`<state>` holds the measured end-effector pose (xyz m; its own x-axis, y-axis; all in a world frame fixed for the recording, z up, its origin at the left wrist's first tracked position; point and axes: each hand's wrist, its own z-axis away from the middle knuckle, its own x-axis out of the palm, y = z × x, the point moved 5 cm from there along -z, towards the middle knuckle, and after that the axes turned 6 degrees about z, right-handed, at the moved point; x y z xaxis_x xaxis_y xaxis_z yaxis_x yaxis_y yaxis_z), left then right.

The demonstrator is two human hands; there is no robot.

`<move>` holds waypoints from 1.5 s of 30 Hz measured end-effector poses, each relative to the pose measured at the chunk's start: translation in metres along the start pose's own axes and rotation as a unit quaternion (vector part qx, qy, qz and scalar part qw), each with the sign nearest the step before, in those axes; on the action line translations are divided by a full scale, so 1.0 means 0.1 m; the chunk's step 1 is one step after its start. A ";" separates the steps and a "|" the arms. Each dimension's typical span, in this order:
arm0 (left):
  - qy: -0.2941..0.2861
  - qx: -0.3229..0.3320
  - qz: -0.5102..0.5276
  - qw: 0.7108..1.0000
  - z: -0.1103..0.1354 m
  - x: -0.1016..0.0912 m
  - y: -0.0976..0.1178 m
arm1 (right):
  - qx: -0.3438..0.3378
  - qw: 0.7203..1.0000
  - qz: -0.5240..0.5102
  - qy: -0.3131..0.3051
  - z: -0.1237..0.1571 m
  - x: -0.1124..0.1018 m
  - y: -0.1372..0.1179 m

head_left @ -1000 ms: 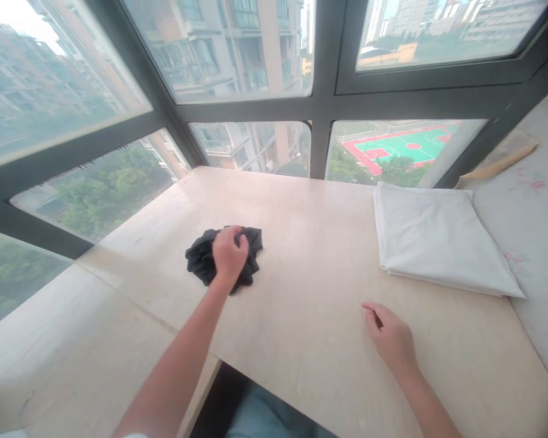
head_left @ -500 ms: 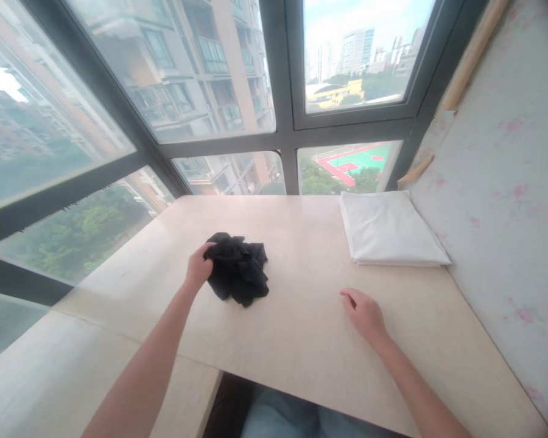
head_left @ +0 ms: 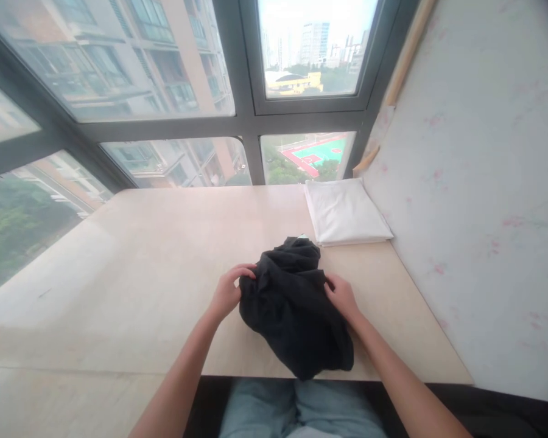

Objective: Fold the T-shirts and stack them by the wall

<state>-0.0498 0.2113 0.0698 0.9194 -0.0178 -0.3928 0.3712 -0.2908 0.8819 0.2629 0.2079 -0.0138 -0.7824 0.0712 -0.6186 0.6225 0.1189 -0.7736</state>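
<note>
- Crumpled black cloth (head_left: 296, 310): near edge of smooth beige tabletop (head_left: 141, 255), pinched at opposite sides by left hand (head_left: 228, 292) and right hand (head_left: 341, 296).
- Small pale patch (head_left: 302, 236), far end: too small to read.
- Folded white cloth (head_left: 347, 213): beyond, rightward.

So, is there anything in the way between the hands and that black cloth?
Nothing visible: the left hand and right hand both touch the black cloth, one at each side. The folded white cloth lies beyond it to the right, not between.
</note>
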 end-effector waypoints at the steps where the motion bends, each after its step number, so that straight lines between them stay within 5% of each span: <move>1: -0.010 -0.014 -0.015 1.000 0.04 -0.01 -0.07 | 0.001 1.000 0.004 0.003 0.00 0.00 0.01; 8: 0.069 -0.104 -0.136 0.983 0.11 -0.18 -0.12 | 0.004 1.000 0.007 0.008 0.03 0.03 0.02; 14: 0.103 -0.143 -0.211 0.961 0.13 0.18 -0.31 | 0.074 0.995 -0.063 0.026 -0.02 -0.02 0.08; 20: 0.065 -0.145 -0.219 0.963 0.13 0.45 -0.44 | 0.204 0.965 -0.165 -0.002 -0.45 0.04 0.06; 27: 0.068 -0.134 -0.165 0.975 0.14 0.38 -0.48 | 0.147 0.979 -0.133 -0.048 -0.98 0.17 -0.49; 31: 0.110 -0.141 -0.114 0.977 0.15 0.29 -0.53 | 0.083 0.963 -0.249 -0.055 -0.83 0.05 -0.67; 38: 0.121 -0.138 -0.081 0.980 0.05 0.23 -0.51 | 0.119 0.930 -0.342 -0.067 -0.44 -0.02 -0.29; 42: 0.094 -0.119 -0.069 0.986 -0.29 0.24 -0.38 | 0.110 0.927 -0.352 -0.068 -0.41 -0.01 -0.25; 45: 0.012 -0.091 -0.060 0.994 -0.66 0.40 -0.25 | 0.142 0.911 -0.383 -0.047 -0.41 -0.02 -0.26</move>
<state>-0.0142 0.2808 0.0490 0.8689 0.0299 -0.4941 0.4941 -0.1120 0.8622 0.2472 0.2451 0.0130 -0.9927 -0.0107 0.1202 -0.1168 -0.1640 -0.9795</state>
